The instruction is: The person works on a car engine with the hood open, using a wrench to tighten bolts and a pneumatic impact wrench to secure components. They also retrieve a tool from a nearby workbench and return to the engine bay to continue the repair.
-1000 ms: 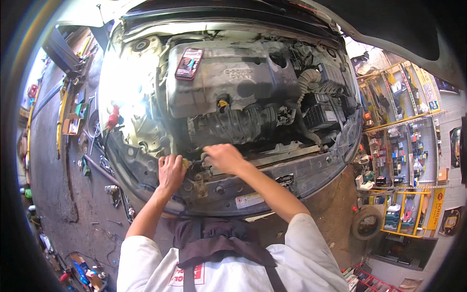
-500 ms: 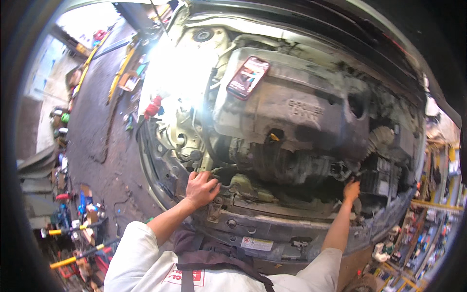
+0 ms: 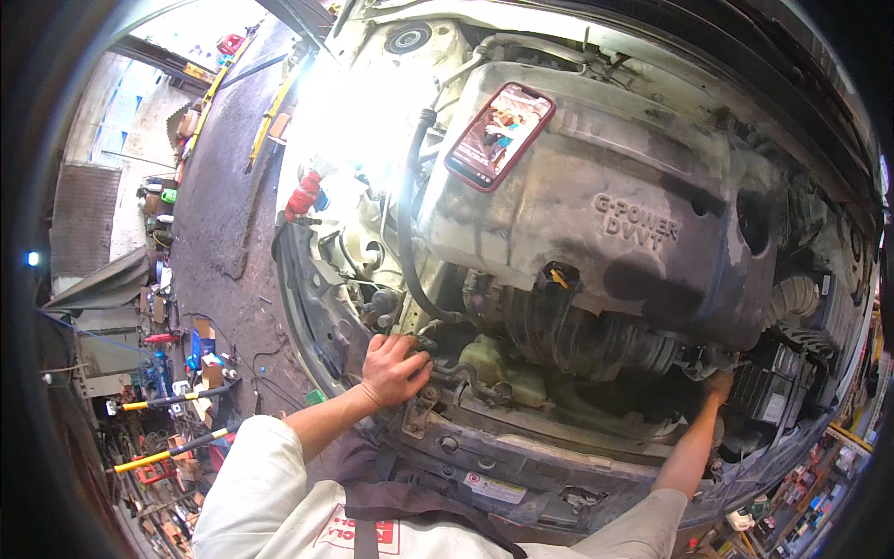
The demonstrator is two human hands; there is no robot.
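Note:
My left hand (image 3: 396, 370) rests at the front left of the engine bay, above the front crossmember (image 3: 503, 438). Its fingers are curled over a part I cannot make out, close to a thin hose (image 3: 466, 374). My right hand (image 3: 717, 380) reaches down at the front right of the engine (image 3: 596, 340), beside the black battery-side housing (image 3: 759, 391). The engine parts there hide its fingers. Between the hands sits a pale, yellowish plastic reservoir (image 3: 507, 371). A large dusty grey engine cover (image 3: 596, 210) spans the middle.
A phone (image 3: 501, 137) in a red case lies on the engine cover, its screen lit. Bright light washes out the left side, near a red object (image 3: 304, 193). The raised hood (image 3: 745, 65) hangs overhead. Tools and yellow-black bars (image 3: 177, 450) lie on the left floor.
My view has shifted left and closer, so the engine looks larger. My right hand sits slightly deeper among the parts. My left hand stays in nearly the same place.

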